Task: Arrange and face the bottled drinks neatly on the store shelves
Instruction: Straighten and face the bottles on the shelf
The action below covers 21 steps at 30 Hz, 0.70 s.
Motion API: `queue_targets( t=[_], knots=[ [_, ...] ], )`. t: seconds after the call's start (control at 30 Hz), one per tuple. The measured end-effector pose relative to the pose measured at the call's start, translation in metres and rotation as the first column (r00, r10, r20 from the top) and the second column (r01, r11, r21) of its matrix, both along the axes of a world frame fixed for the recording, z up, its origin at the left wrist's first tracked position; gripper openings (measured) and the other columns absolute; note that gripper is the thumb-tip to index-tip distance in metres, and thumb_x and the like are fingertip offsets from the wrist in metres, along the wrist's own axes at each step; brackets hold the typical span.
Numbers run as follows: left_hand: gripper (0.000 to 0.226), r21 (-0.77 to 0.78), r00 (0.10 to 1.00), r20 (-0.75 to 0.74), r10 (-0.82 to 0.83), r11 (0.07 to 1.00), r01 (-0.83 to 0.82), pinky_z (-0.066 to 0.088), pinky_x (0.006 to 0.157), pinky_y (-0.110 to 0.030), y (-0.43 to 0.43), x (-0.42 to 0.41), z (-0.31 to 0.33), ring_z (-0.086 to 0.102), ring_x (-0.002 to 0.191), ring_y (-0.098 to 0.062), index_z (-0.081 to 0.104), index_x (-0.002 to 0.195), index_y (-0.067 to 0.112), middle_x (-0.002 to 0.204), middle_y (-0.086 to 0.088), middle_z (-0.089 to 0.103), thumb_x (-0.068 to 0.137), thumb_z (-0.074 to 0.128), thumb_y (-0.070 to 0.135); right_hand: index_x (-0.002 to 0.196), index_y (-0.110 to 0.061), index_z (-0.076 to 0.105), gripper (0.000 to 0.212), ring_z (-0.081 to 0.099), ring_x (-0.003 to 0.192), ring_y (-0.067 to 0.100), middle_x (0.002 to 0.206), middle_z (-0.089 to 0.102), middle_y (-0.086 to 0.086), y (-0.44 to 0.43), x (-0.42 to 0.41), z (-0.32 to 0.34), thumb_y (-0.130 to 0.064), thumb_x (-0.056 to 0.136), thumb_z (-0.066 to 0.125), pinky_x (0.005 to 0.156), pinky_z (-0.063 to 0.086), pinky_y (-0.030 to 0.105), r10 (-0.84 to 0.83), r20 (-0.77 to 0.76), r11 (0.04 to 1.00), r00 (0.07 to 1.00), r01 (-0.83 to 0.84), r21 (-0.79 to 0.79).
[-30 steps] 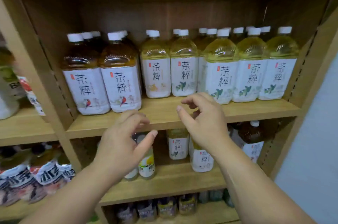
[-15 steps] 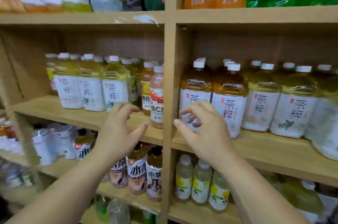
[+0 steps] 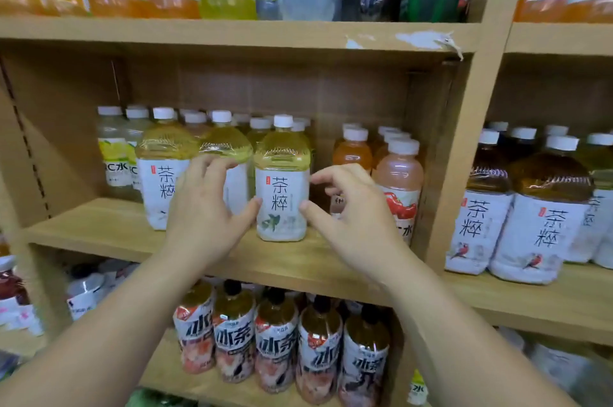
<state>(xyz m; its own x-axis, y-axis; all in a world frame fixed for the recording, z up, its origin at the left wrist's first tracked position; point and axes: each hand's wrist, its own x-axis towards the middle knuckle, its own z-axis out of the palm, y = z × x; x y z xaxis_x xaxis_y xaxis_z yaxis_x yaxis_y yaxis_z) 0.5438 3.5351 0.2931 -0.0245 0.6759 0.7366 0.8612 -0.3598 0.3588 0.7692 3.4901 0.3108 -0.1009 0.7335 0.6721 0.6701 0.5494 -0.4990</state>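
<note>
Middle shelf (image 3: 99, 227) of a wooden store unit, with every place given from the front yellow tea bottle (image 3: 282, 181), which stands upright at the shelf's front edge with its white label facing out. Far to its left stand pale bottles with lemon labels (image 3: 114, 154), set further back. Nearer on its left is a second yellow tea bottle (image 3: 159, 174), label forward, and just beside its left is a third yellow tea bottle (image 3: 225, 147), mostly hidden. The left hand (image 3: 205, 207) is in front of that third bottle, fingers loosely curled at its shoulder and thumb reaching to the front bottle's left edge; whether the thumb touches it cannot be told. The right hand (image 3: 351, 210) hovers just to the front bottle's right, thumb tip at the label's right edge and fingers curled loosely; contact again cannot be told. The hands are apart, one on each side of the front bottle, and neither plainly grips anything. Further right stand orange drink bottles (image 3: 353, 151) and a pink drink bottle (image 3: 399, 171), then the upright post (image 3: 464, 157). Beyond the post, well to the right, are brown tea bottles (image 3: 544, 207). Below the front bottle, on the lower shelf, stands a row of dark-capped bottles (image 3: 275, 340).
</note>
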Motion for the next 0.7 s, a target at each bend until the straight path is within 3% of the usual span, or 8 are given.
queue_targets(
  t=[0.23, 0.33, 0.5, 0.57, 0.7],
  knots=[
    [0.069, 0.052, 0.967, -0.253, 0.040, 0.998, -0.028, 0.042, 0.102, -0.054, 0.046, -0.028, 0.032, 0.044, 0.126, -0.046, 0.054, 0.141, 0.025, 0.144, -0.023, 0.046, 0.081, 0.074, 0.052, 0.134, -0.042, 0.053, 0.049, 0.052, 0.113, 0.016, 0.119, 0.049, -0.004, 0.048, -0.034, 0.026, -0.043, 0.090, 0.073, 0.098, 0.049, 0.033, -0.172, 0.041, 0.984, 0.984, 0.173, -0.031],
    [0.069, 0.006, 0.942, -0.334, 0.040, 0.999, -0.040, 0.045, 0.096, -0.052, 0.057, -0.033, 0.033, 0.044, 0.118, -0.044, 0.055, 0.141, 0.029, 0.142, -0.025, 0.045, 0.080, 0.076, 0.053, 0.142, -0.045, 0.049, 0.059, 0.048, 0.131, 0.019, 0.140, 0.051, 0.004, 0.065, -0.044, 0.032, -0.045, 0.088, 0.073, 0.106, 0.044, 0.032, -0.185, 0.090, 0.980, 0.979, 0.191, -0.055],
    [0.087, -0.031, 0.898, -0.437, 0.046, 0.997, -0.066, 0.041, 0.104, -0.043, 0.065, -0.042, 0.045, 0.036, 0.122, -0.035, 0.034, 0.153, 0.045, 0.151, -0.018, 0.040, 0.079, 0.076, 0.059, 0.150, -0.057, 0.034, 0.080, 0.026, 0.153, 0.023, 0.166, 0.024, 0.000, 0.087, -0.058, 0.040, -0.048, 0.083, 0.076, 0.121, 0.033, 0.039, -0.161, 0.191, 0.965, 0.968, 0.195, -0.174],
    [0.094, -0.062, 0.874, -0.484, 0.029, 0.996, -0.068, 0.040, 0.108, -0.045, 0.069, -0.046, 0.058, 0.036, 0.128, -0.037, 0.023, 0.156, 0.049, 0.157, -0.018, 0.036, 0.078, 0.073, 0.065, 0.148, -0.061, 0.029, 0.083, 0.028, 0.152, 0.027, 0.164, 0.024, 0.001, 0.091, -0.063, 0.042, -0.050, 0.082, 0.077, 0.120, 0.036, 0.045, -0.145, 0.222, 0.959, 0.964, 0.193, -0.208],
    [0.103, -0.136, 0.830, -0.558, -0.018, 0.988, -0.070, 0.040, 0.110, -0.048, 0.071, -0.052, 0.076, 0.034, 0.140, -0.041, 0.018, 0.158, 0.049, 0.153, -0.013, 0.042, 0.073, 0.073, 0.071, 0.137, -0.060, 0.038, 0.075, 0.048, 0.131, 0.025, 0.133, 0.038, -0.007, 0.090, -0.065, 0.042, -0.048, 0.077, 0.082, 0.105, 0.049, 0.043, -0.174, 0.238, 0.962, 0.956, 0.216, -0.164]
  ],
)
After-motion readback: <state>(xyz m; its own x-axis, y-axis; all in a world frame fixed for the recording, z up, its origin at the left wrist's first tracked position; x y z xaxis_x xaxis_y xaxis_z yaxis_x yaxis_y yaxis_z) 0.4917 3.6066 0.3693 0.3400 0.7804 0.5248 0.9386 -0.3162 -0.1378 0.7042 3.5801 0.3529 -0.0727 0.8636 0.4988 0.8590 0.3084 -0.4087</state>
